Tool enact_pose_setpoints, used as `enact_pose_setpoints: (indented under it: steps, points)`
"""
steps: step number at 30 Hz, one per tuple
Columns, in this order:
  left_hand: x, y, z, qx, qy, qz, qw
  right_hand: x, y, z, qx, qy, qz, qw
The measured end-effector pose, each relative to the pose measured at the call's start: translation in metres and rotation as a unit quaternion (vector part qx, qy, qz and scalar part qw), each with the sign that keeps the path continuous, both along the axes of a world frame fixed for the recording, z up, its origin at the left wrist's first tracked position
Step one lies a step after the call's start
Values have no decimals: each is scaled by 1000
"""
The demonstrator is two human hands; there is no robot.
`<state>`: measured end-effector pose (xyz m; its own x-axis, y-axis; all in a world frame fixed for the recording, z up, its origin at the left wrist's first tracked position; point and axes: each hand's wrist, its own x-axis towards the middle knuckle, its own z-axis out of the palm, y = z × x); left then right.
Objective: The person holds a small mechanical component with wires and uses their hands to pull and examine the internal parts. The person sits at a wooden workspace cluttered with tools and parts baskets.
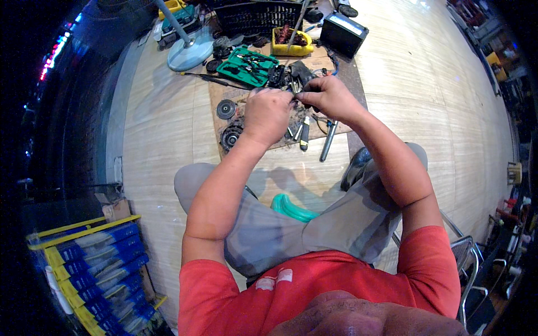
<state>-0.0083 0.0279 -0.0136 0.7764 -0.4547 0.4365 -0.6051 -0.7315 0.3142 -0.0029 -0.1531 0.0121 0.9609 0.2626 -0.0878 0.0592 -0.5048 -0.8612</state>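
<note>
My left hand (268, 115) and my right hand (332, 99) meet over the cardboard (268, 157), fingertips almost touching. Both are closed in a pinch around something small and dark, mostly hidden by the fingers. Just beyond them are a dark part (302, 71) and other greasy pieces. Below my hands lie a black-and-yellow-green handled tool (304, 137), pliers (321, 124) and a grey metal bar or tube (328, 143). To the left of my left hand sit a round dark disc (226, 109) and a larger ringed part (231, 136).
A green tool case (246, 66) lies open beyond my hands. Behind it are a yellow container (291, 49), a black crate (258, 18), a black battery (343, 35) and a round stand base (190, 54). A blue-and-yellow rack (101, 274) stands at lower left.
</note>
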Motion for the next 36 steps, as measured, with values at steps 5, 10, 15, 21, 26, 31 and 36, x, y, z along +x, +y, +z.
enact_pose_setpoints:
  steps: [5, 10, 15, 21, 26, 31, 36]
  points:
    - [-1, -6, 0, 37, -81, 16, 996, 6, 0, -19, 105, 111, -75, 985]
    - [-2, -9, 0, 44, -117, 15, 992, 5, -3, -22, 125, 126, -79, 981]
    - [-1, -11, -3, 28, -130, 5, 991, 1, -7, -1, 43, 106, -59, 992]
    - [-2, -14, -1, 30, -135, -2, 990, 0, -8, 4, -36, 58, -35, 997]
    - [-4, -12, 1, 15, -150, 0, 988, -7, -1, 15, -27, 75, -59, 995]
    - [-3, -12, -1, 19, -128, 12, 992, -2, -1, -9, -51, -17, -52, 997]
    - [-2, -4, -4, -24, -37, 1, 999, -1, -5, -19, -112, -194, 62, 973]
